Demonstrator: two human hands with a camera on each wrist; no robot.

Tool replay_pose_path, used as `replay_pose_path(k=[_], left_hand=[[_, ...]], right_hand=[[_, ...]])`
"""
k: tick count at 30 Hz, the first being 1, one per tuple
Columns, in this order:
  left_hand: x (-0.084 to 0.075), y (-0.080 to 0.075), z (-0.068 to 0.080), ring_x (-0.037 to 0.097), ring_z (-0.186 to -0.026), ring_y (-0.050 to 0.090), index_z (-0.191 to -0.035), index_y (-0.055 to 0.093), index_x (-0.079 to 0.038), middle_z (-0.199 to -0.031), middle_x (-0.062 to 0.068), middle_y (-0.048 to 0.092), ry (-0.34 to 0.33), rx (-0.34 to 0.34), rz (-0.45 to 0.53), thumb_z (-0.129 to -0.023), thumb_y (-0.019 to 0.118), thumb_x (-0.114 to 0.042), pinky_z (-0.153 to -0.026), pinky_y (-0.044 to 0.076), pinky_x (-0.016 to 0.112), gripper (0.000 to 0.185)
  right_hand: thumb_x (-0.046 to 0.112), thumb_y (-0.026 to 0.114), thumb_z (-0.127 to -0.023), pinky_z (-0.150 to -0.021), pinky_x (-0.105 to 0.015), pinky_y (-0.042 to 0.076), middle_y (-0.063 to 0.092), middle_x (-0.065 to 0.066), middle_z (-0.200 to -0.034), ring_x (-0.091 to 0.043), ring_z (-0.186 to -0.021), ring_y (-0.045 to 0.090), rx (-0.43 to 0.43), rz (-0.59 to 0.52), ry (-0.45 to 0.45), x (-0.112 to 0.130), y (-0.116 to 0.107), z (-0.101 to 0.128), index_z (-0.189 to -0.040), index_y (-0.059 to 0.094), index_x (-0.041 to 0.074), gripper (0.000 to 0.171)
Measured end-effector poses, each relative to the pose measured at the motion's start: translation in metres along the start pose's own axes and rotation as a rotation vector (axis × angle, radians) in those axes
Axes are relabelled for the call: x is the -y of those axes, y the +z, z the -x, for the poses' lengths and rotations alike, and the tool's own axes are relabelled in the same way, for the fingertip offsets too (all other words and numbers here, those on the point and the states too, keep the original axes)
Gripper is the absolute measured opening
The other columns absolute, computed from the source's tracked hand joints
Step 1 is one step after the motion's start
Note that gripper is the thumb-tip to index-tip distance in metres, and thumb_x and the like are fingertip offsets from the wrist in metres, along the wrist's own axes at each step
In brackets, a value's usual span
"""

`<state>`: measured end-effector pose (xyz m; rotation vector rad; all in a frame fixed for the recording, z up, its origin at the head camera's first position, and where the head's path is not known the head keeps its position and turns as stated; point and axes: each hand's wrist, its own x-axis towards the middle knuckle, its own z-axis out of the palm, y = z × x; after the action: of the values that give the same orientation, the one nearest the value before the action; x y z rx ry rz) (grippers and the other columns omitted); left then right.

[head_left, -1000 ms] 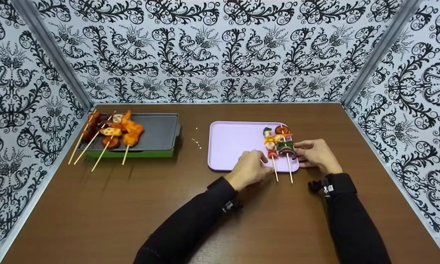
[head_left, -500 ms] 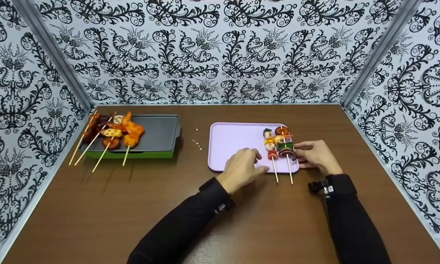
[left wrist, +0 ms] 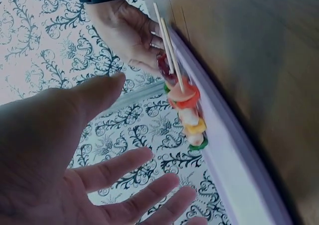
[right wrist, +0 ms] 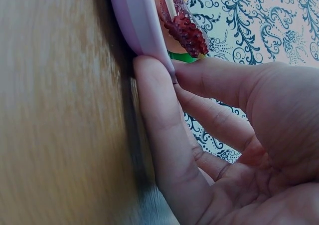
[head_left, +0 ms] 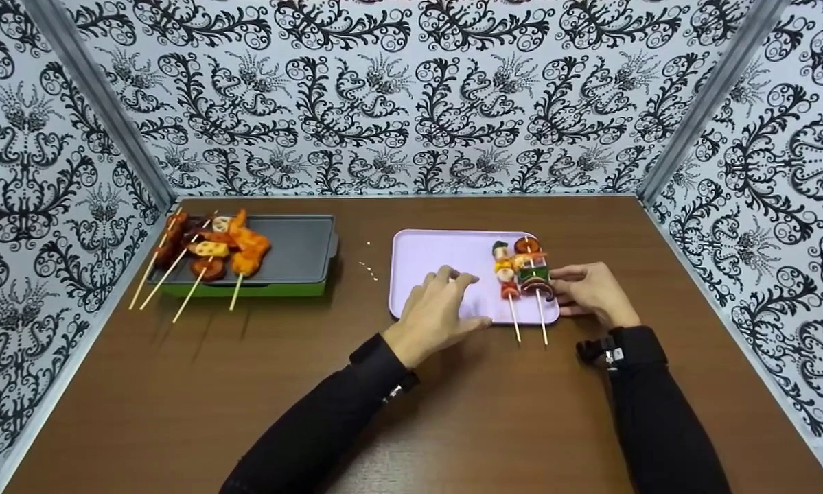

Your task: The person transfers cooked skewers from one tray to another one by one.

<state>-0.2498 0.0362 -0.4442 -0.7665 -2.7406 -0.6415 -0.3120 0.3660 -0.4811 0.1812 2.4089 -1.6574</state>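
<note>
Two kebab skewers lie side by side on the right part of the lilac tray (head_left: 425, 264), their sticks jutting past its front edge. The left kebab (head_left: 506, 272) has white, yellow and red pieces; the right kebab (head_left: 534, 270) has green and dark red pieces. My left hand (head_left: 428, 319) hovers over the tray's front edge, fingers spread and holding nothing, as the left wrist view shows too. My right hand (head_left: 595, 293) pinches the tray's right rim (right wrist: 147, 30) between thumb and fingers, close beside the right kebab.
At the left, a grey-topped green grill (head_left: 294, 250) bears several skewers, including an orange chicken wing (head_left: 248, 243), with sticks hanging over its front. Small white crumbs (head_left: 368, 269) dot the brown table (head_left: 301, 384) between grill and tray. Patterned walls (head_left: 411, 103) enclose the back and sides.
My left hand has drawn away leftward from the left kebab's stick, its fingers spreading. My right hand keeps its place at the tray's rim, and the kebabs lie as before.
</note>
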Motion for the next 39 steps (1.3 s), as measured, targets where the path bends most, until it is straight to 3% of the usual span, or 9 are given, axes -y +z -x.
replay_pose_path(k=[5,10,19,25,31,39], left_hand=[[0.007,-0.01,0.004,0.037,-0.122,0.059,-0.149,0.057,-0.021,-0.146,0.016,0.055,0.022,0.026,-0.046,-0.081,0.083,-0.064,-0.095,0.053,0.054,0.085],[0.019,-0.022,0.012,0.041,-0.137,0.049,-0.156,0.05,-0.024,-0.157,0.02,0.045,0.05,0.039,-0.095,-0.078,0.084,-0.067,-0.11,0.042,0.064,0.095],[0.048,-0.04,0.023,0.044,-0.144,0.04,-0.157,0.048,-0.028,-0.162,0.019,0.038,0.078,-0.012,-0.139,-0.073,0.083,-0.072,-0.113,0.023,0.079,0.101],[0.064,-0.049,0.032,0.049,-0.149,0.033,-0.16,0.043,-0.032,-0.167,0.018,0.03,0.022,-0.015,-0.198,-0.071,0.075,-0.084,-0.114,0.01,0.081,0.108],[0.084,-0.061,0.042,0.051,-0.153,0.024,-0.163,0.036,-0.033,-0.171,0.017,0.022,-0.046,-0.01,-0.248,-0.071,0.067,-0.09,-0.112,0.005,0.082,0.113],[0.111,-0.081,0.055,0.051,-0.154,0.02,-0.165,0.03,-0.034,-0.172,0.018,0.015,-0.137,-0.039,-0.263,-0.069,0.077,-0.083,-0.111,0.001,0.083,0.118]], right_hand=[[0.01,0.068,-0.101,-0.074,-0.042,0.064,0.074,-0.02,-0.108,-0.027,-0.084,0.076,-0.007,0.0,0.014,0.001,0.0,0.002,-0.14,0.062,-0.003,0.041],[0.011,0.07,-0.101,-0.073,-0.042,0.064,0.075,-0.018,-0.106,-0.027,-0.082,0.077,-0.003,-0.004,0.007,0.002,0.001,0.001,-0.139,0.063,-0.003,0.041],[0.012,0.068,-0.102,-0.072,-0.041,0.064,0.076,-0.016,-0.103,-0.024,-0.08,0.076,0.01,-0.006,-0.003,0.0,-0.001,-0.001,-0.141,0.06,-0.005,0.044],[0.011,0.068,-0.102,-0.073,-0.043,0.064,0.076,-0.017,-0.104,-0.026,-0.081,0.076,0.006,0.01,0.015,0.001,-0.001,-0.002,-0.141,0.06,-0.005,0.043],[0.012,0.071,-0.1,-0.072,-0.042,0.064,0.075,-0.02,-0.106,-0.027,-0.081,0.076,-0.006,0.004,0.004,0.003,0.0,0.001,-0.139,0.063,-0.004,0.042],[0.012,0.071,-0.1,-0.072,-0.043,0.064,0.075,-0.019,-0.106,-0.026,-0.081,0.076,-0.017,0.015,0.011,0.002,0.0,0.0,-0.138,0.065,-0.001,0.041]])
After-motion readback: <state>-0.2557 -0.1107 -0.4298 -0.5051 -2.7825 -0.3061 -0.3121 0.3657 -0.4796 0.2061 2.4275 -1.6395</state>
